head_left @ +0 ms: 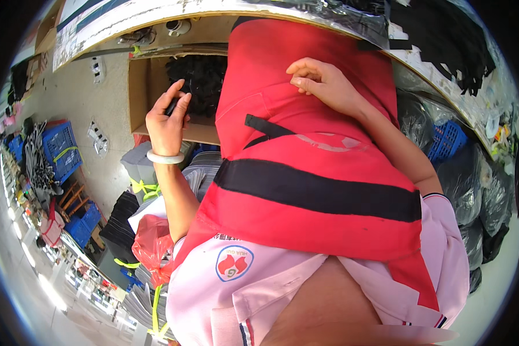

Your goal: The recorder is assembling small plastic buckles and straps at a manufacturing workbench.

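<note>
My left hand [166, 124] is raised at the left of my lap, in front of an open cardboard box [137, 95]. Its thumb and fingers close on a small black object [171, 107], mostly hidden by the fingers. Black fabric pieces [202, 81] lie heaped inside the box. A pale bangle [165, 157] circles that wrist. Over the red apron [323, 167] on my lap hovers my right hand [326, 86], its fingers loosely bent and the thumb a little apart. Nothing shows in it. A black strap [268, 125] lies across the apron below that hand.
The worktable edge [173, 17] curves across the top, with black fabric [444, 40] at its right. Black plastic bags [461, 184] and a blue basket [447, 140] stand to the right. On the left are bundled fabric stacks, a red plastic bag [153, 245] and blue crates [62, 147].
</note>
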Tool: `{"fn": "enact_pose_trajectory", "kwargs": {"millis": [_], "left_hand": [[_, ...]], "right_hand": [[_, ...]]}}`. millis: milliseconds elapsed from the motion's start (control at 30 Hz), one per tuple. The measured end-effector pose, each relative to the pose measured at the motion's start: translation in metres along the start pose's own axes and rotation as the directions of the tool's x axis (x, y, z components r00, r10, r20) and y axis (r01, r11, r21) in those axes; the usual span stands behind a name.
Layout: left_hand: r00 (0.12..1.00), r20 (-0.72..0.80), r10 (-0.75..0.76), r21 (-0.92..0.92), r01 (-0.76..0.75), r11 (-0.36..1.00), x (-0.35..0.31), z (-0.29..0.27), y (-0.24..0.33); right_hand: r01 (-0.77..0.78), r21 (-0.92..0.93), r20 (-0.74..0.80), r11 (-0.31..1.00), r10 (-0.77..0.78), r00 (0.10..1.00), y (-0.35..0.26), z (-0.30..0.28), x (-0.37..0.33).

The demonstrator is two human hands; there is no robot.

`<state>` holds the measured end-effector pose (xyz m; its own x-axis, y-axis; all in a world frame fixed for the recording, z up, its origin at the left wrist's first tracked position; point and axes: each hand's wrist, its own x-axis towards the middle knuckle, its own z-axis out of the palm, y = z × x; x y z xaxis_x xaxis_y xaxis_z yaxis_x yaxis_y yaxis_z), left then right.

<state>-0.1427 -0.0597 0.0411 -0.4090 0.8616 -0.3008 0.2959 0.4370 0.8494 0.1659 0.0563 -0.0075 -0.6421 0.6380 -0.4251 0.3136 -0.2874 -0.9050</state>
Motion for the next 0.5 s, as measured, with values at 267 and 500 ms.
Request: {"fn": "enact_pose_trajectory", "kwargs": {"millis": [267, 500], "left_hand": [[0.833, 0.552, 0.036, -0.296, 0.156, 0.942, -0.001, 0.109, 0.021], [0.754, 0.655, 0.042, -0.411, 0.309, 0.858, 0.014, 0.123, 0.020]], "right_hand": [[0.375, -0.341, 0.118, 0.862, -0.356, 0.927, -0.032, 0.023, 0.004], [-0.014, -0.009, -0.069, 1.000, 0.013, 0.998, -0.023, -0.001, -0.013]]}}
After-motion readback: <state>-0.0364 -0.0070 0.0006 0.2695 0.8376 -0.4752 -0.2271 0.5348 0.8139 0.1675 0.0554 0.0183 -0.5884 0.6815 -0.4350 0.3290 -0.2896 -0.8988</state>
